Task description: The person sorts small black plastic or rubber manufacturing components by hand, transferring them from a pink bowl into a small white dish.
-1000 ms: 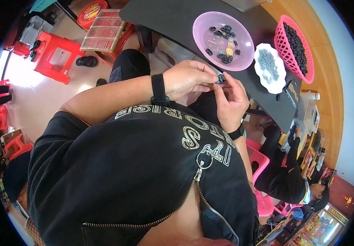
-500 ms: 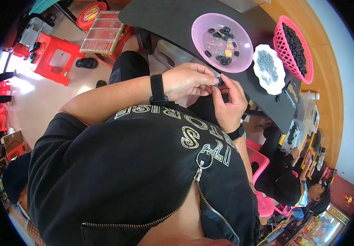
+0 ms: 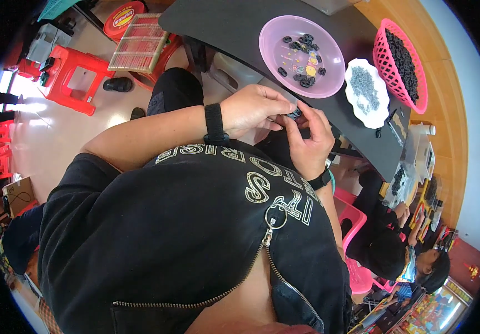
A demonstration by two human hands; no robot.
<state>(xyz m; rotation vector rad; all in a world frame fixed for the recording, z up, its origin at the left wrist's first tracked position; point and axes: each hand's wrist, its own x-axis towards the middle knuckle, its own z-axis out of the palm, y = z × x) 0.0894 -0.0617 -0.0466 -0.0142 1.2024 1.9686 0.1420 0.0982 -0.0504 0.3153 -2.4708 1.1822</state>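
My left hand [image 3: 256, 111] and my right hand [image 3: 311, 133] meet in front of my chest, near the table's front edge. Between their fingertips is a small black ring-shaped part [image 3: 294, 113], mostly covered by the fingers. Both hands pinch it, thumbs against forefingers. Just beyond them a pink-purple basin [image 3: 329, 83] stands on the dark table [image 3: 218, 28], with several black parts like the held one inside. To its right a white scalloped dish [image 3: 382, 114] holds a heap of small grey pieces [image 3: 365, 89].
A pink mesh basket [image 3: 382, 55] full of black parts stands at the right, by the wall. Red stools [image 3: 73, 78] and a slatted rack [image 3: 139, 44] are at the left. Another person [image 3: 384, 250] sits at the lower right beside clear boxes [image 3: 412, 156].
The fingers have shifted slightly around the black part, and more of it shows now. Otherwise my hands have stayed in nearly the same place.
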